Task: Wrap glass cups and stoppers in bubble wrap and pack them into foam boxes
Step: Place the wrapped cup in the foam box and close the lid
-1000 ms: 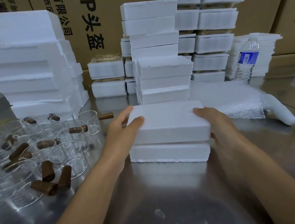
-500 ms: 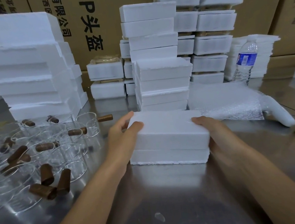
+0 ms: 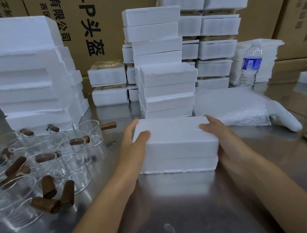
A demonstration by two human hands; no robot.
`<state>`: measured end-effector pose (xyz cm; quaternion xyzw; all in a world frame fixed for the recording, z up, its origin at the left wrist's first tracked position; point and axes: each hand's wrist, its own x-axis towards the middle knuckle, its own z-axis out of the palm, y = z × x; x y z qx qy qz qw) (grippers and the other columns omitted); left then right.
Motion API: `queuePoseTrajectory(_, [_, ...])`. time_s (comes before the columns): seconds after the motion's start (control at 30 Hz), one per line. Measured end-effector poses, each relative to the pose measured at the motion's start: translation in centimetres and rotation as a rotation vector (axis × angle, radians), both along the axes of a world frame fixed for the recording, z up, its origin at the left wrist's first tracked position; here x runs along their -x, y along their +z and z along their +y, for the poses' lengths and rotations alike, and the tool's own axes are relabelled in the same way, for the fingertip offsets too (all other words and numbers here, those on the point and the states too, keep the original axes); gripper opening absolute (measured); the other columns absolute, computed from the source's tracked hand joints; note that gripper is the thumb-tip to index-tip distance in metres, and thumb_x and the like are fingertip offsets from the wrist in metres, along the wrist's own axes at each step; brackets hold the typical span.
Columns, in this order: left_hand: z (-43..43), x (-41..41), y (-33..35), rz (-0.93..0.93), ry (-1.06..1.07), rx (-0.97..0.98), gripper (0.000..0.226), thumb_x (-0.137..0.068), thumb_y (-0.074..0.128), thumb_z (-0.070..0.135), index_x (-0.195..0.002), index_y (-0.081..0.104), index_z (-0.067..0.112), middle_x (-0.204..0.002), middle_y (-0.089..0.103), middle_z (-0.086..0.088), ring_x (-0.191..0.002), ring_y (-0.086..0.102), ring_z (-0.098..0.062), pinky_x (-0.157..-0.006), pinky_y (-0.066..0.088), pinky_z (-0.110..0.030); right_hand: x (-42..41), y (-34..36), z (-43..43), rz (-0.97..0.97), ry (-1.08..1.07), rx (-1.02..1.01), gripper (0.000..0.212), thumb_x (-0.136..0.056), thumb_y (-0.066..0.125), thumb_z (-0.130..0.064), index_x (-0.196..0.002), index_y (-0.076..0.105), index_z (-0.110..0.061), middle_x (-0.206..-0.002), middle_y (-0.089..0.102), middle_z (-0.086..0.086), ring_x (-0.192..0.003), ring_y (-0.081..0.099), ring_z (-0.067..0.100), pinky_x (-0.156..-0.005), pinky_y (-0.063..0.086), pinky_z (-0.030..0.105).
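**Q:** Head view: where is the foam box [image 3: 179, 143] sitting?

**A:** It is sitting closed on the table [image 3: 175, 207], at centre, just in front of a stack of boxes [image 3: 167, 89].

**Q:** What are the hands doing?

**A:** The left hand [image 3: 133, 146] is gripping the left end, thumb lying on the lid. The right hand [image 3: 219, 134] is gripping the right end the same way.

**Q:** What is lying nearby?

**A:** Glass cups [image 3: 69, 161] and brown stoppers [image 3: 48, 187] are lying to the left. Bubble wrap [image 3: 237, 109] is lying at rear right, with a water bottle [image 3: 249, 67] standing beyond it.
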<state>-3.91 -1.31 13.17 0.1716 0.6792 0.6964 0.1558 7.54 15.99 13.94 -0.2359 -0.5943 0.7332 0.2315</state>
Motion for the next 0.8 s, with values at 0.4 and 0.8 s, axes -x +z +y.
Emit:
queuePoseTrajectory(0.4, [-1.0,0.3,1.3,-0.315,-0.105,-0.177,0.058,-0.071,0.073,0.024,-0.125,0.055,0.017,-0.113,0.069,-0.005,-0.097,0.066,-0.022,-0.079,0.052,-0.034,-0.1,0.2,-1.3,-0.011,-0.102,0.028,0.045,-0.084,0.061,-0.03,-0.12,0.059,-0.004,-0.119,0.065,0.016,-0.11,0.06,0.037,-0.096,0.044,0.05])
queuePoseTrajectory(0.8, [-2.7,0.3,2.3,-0.359,-0.205,-0.24,0.048,-0.075,0.074,0.017,-0.12,0.058,0.019,-0.106,0.073,-0.005,-0.098,0.068,-0.026,-0.088,0.054,-0.047,-0.2,0.3,-2.3,0.2,0.095,0.164,0.037,-0.079,0.058,-0.039,-0.102,0.074,-0.016,-0.115,0.069,0.008,-0.105,0.066,0.023,-0.093,0.047,0.043])
